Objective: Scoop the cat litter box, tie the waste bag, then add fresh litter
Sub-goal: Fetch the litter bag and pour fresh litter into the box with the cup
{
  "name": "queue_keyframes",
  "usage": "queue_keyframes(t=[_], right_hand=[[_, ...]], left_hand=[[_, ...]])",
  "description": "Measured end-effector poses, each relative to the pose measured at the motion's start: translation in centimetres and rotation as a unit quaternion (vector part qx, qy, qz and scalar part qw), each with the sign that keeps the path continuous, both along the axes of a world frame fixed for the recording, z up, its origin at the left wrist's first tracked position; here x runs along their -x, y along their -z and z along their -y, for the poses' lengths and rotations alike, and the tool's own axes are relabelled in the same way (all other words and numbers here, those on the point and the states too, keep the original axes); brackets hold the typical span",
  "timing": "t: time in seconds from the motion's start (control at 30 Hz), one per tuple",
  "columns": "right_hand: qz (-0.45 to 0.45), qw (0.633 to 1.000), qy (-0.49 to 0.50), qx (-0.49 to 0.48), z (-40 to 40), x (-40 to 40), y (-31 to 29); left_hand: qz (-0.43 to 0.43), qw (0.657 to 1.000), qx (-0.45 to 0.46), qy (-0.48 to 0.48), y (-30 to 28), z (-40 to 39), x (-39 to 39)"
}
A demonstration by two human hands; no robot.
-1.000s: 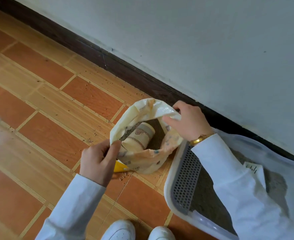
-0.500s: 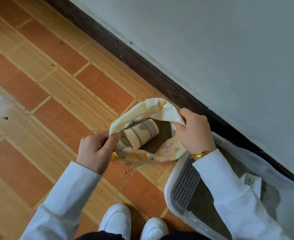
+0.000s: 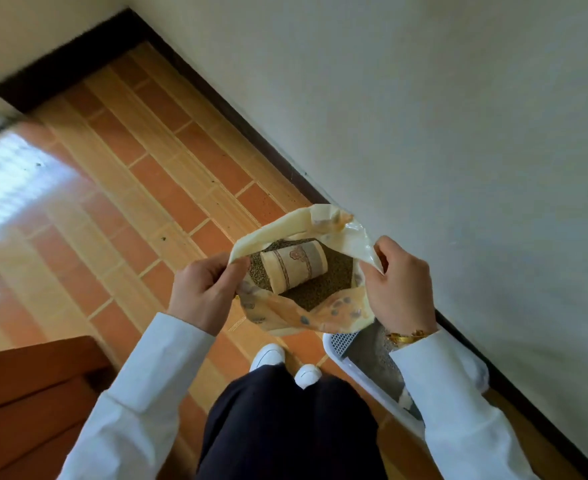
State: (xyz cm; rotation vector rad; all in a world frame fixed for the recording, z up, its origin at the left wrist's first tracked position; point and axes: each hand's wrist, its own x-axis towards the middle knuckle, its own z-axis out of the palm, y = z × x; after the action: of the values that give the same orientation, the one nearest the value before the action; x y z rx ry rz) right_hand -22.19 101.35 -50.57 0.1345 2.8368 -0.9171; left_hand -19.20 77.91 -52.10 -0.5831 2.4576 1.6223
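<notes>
Orange floor tiles (image 3: 168, 188) run along a white wall. Left hand (image 3: 204, 292) and right hand (image 3: 398, 289) each pinch the rim of the open bag (image 3: 306, 315), which holds litter (image 3: 323, 289) and a cup (image 3: 294, 266).

orange tiled floor (image 3: 168, 188); white litter box (image 3: 337, 348) on it beside wall, scattered grains.

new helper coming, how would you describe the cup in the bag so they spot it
Look between the two hands at the open cream bag. On the dark litter inside lies a paper cup on its side, the only pale, banded cylinder among the granules.
</notes>
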Motion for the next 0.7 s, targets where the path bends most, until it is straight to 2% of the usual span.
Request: queue_keyframes(t=[0.2,0.33,0.5,0.7], right_hand=[[-0.009,0.999,0.019,0.04,0.9,-4.6,-19.0],[-0.005,0.997,0.043,0.058,0.5,-8.6,-28.3],[0.001,0.994,0.09,0.066,-0.2,-14.1,-35.8],[-0.016,0.977,0.213,0.02,-0.7,-21.2,-39.7]], left_hand=[[-0.008,1.0,0.001,0.017,-18.3,0.8,-3.8],[-0.012,0.999,0.004,0.044,-28.6,0.9,-6.0],[-0.014,0.992,0.021,0.122,-37.3,0.5,-8.6],[-0.022,0.972,0.009,0.232,-41.8,-1.0,-10.5]])
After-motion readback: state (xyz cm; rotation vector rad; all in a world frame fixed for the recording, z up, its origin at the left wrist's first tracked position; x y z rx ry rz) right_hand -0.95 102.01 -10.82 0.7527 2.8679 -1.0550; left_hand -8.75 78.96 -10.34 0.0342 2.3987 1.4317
